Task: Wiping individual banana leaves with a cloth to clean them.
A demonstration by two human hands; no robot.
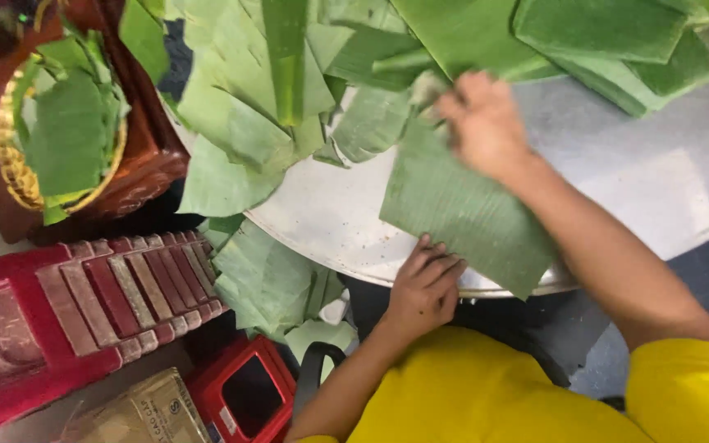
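While left fingers (441, 267) spread, pressing leaf (461, 209).

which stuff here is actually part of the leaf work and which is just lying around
In use:
left hand, pressing the near edge of the leaf piece
right hand, blurred, on its far end
leaf piece
round metal tray
leaf pile

Lying about:
red plastic stool
red box
basket of leaf scraps
cardboard box

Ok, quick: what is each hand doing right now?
Left hand: open, fingers flat on the near edge of the banana leaf.
Right hand: blurred, on the leaf's far edge; grip cannot be told.
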